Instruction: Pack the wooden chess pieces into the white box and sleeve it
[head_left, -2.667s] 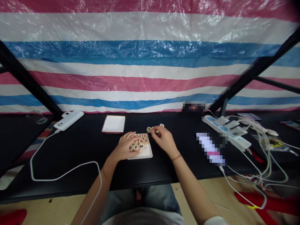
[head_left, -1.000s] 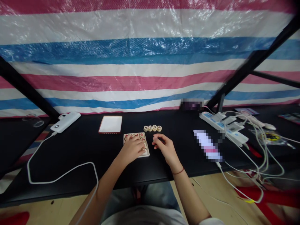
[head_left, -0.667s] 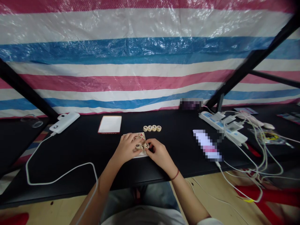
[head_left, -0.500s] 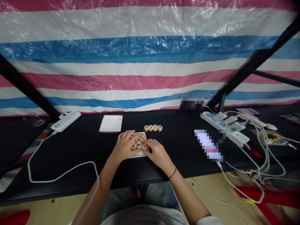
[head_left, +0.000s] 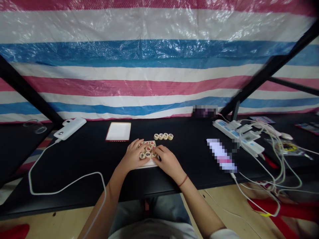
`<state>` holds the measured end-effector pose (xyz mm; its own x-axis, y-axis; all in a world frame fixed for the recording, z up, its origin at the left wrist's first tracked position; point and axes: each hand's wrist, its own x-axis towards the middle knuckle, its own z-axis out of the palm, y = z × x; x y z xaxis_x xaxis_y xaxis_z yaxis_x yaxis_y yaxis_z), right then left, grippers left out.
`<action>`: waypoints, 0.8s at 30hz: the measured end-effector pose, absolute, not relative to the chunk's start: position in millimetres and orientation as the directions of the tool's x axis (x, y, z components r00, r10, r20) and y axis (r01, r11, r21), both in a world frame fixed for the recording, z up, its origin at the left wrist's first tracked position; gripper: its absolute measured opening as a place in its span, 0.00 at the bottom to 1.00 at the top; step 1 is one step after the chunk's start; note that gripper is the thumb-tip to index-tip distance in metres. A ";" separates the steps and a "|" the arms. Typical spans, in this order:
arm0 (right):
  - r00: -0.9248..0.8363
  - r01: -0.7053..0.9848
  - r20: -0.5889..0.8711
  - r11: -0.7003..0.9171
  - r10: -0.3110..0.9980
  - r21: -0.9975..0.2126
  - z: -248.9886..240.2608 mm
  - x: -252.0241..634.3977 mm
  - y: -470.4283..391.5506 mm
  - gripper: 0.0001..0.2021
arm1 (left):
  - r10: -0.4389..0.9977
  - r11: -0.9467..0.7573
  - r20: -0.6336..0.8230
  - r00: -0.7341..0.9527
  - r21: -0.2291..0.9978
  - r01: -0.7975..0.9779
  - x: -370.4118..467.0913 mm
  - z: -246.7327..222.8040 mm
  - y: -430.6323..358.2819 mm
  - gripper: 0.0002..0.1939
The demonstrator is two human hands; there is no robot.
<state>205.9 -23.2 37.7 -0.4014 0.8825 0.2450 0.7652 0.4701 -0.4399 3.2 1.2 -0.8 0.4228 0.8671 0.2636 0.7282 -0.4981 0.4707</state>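
Observation:
A small white box (head_left: 149, 164) on the black table holds several round pieces (head_left: 148, 154) marked with red or black characters. My left hand (head_left: 133, 155) lies spread along the box's left side, its thumb at the near edge of the pieces and its fingers over the far left ones. At the right side, my right hand (head_left: 167, 159) has its thumb and fingertips around a black-marked piece (head_left: 154, 154) at the near right of the group. Beyond the box, short stacks of pieces (head_left: 163, 136) stand in a row.
An open white lid with red edges (head_left: 118, 131) lies at the back left. A white device (head_left: 70, 128) with a cable sits farther left. To the right are a blurred-out phone (head_left: 221, 155), a power strip (head_left: 236, 136) and tangled white cables (head_left: 281, 166).
My right hand's fingers have shifted slightly on the pieces at the box's right side. My left hand stays in place, and the view has moved slightly.

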 end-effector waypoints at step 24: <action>-0.407 0.835 0.082 0.407 0.910 -0.370 33.0 212.7 64.2 0.22 | 0.905 -0.423 0.235 0.353 0.561 0.711 5.9 -4.3 1.2 0.34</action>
